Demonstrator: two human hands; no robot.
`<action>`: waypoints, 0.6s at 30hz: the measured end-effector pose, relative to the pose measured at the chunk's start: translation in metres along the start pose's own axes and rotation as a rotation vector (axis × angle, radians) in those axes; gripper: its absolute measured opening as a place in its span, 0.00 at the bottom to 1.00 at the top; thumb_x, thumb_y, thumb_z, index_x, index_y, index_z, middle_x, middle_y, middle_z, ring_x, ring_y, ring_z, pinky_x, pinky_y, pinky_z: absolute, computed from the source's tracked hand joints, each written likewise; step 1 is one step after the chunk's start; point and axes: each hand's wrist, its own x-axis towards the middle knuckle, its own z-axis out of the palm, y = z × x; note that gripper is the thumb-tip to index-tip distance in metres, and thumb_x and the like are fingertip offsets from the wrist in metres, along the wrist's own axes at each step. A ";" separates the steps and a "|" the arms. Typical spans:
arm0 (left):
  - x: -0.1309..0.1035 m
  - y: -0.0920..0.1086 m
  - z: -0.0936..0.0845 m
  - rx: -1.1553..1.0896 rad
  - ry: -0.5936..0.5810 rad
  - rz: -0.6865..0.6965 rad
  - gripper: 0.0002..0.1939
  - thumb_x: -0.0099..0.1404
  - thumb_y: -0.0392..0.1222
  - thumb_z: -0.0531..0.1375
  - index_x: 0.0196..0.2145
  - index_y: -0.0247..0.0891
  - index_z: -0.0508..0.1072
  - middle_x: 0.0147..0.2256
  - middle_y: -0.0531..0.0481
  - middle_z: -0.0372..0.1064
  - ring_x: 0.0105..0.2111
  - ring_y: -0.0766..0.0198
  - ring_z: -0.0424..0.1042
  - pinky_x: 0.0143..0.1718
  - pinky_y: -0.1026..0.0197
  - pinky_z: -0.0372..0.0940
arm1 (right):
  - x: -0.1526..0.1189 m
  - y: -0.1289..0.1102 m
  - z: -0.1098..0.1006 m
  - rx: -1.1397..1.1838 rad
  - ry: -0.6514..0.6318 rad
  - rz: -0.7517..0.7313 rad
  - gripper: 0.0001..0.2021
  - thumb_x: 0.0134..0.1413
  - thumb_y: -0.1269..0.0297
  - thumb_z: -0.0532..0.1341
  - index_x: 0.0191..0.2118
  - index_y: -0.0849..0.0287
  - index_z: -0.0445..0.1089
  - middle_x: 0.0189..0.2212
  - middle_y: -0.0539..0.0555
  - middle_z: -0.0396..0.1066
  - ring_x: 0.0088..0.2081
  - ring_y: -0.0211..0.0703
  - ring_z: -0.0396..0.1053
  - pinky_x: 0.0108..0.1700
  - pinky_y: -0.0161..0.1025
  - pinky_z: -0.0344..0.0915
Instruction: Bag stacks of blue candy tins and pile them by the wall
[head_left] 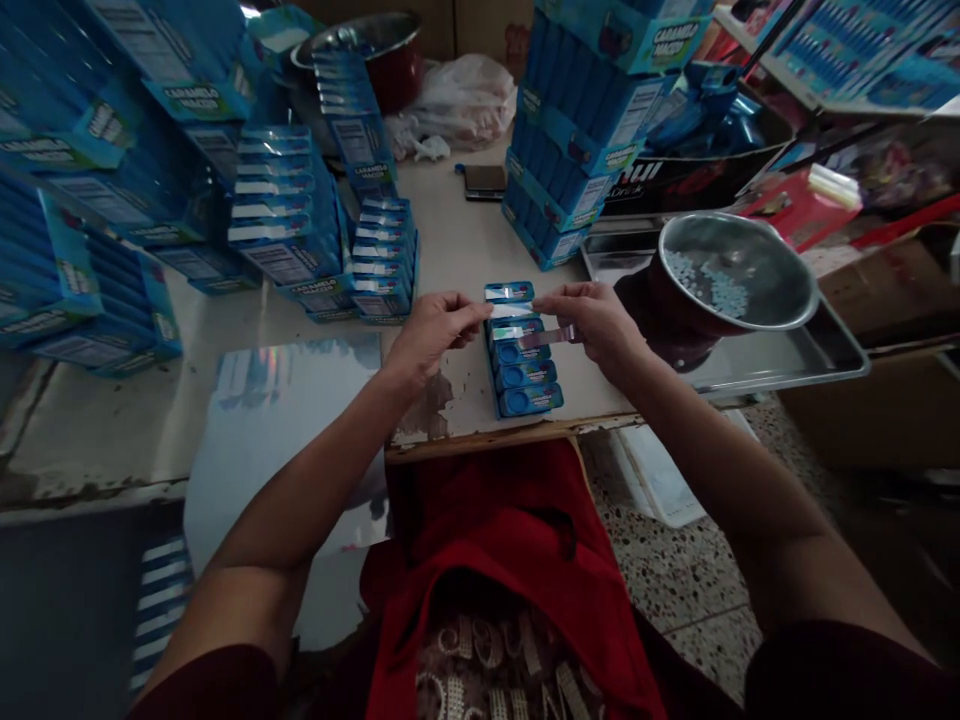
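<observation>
A short row of small blue candy packs (527,376) stands near the table's front edge, some with a round recess showing on top. Over its far part my left hand (439,338) pinches one end of a pale, shiny strip (511,311). The strip's other end is between the thumb and finger of my right hand (604,325), and it lies across a pack's top or just above it; I cannot tell which. A second shiny strip (546,338) sticks out from my right fingers toward the packs. A silvery sheet (300,420) lies left of my left forearm.
Stacked blue display boxes (289,215) fill the left, and another tall stack (577,150) rises at the back. At right, a metal bowl (780,300) with small pale-blue pieces sits over a metal tray (810,365). A dark phone-like object (484,182) lies behind the packs.
</observation>
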 end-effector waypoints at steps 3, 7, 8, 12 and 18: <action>-0.017 -0.009 0.002 0.010 -0.049 0.005 0.22 0.51 0.54 0.79 0.24 0.38 0.74 0.22 0.53 0.67 0.22 0.70 0.61 0.25 0.64 0.55 | -0.014 0.001 -0.002 0.134 -0.048 0.154 0.13 0.50 0.57 0.76 0.27 0.59 0.75 0.19 0.49 0.65 0.20 0.34 0.59 0.22 0.36 0.58; -0.038 -0.033 0.003 -0.009 -0.007 -0.086 0.24 0.46 0.57 0.79 0.23 0.38 0.74 0.21 0.55 0.66 0.21 0.71 0.60 0.23 0.64 0.54 | -0.028 0.012 0.005 0.148 -0.086 0.293 0.12 0.44 0.61 0.77 0.25 0.59 0.76 0.16 0.45 0.64 0.18 0.30 0.55 0.20 0.34 0.53; -0.040 -0.038 0.003 -0.017 0.008 -0.102 0.24 0.45 0.57 0.79 0.23 0.39 0.73 0.22 0.55 0.66 0.21 0.71 0.60 0.23 0.64 0.53 | -0.028 0.015 0.007 0.131 -0.090 0.305 0.12 0.44 0.61 0.77 0.25 0.59 0.76 0.16 0.46 0.65 0.18 0.30 0.55 0.20 0.34 0.53; -0.035 -0.052 0.002 -0.029 0.034 -0.103 0.22 0.47 0.56 0.78 0.23 0.39 0.73 0.22 0.55 0.66 0.21 0.71 0.59 0.23 0.65 0.52 | -0.020 0.026 0.014 0.070 -0.099 0.290 0.10 0.46 0.63 0.77 0.25 0.60 0.77 0.19 0.48 0.69 0.20 0.31 0.60 0.21 0.33 0.54; -0.026 -0.056 -0.003 0.013 0.030 -0.028 0.20 0.49 0.55 0.76 0.24 0.40 0.74 0.21 0.56 0.65 0.22 0.70 0.59 0.22 0.65 0.53 | -0.016 0.032 0.017 0.050 -0.076 0.210 0.09 0.44 0.62 0.76 0.28 0.61 0.80 0.19 0.47 0.70 0.20 0.31 0.62 0.22 0.33 0.58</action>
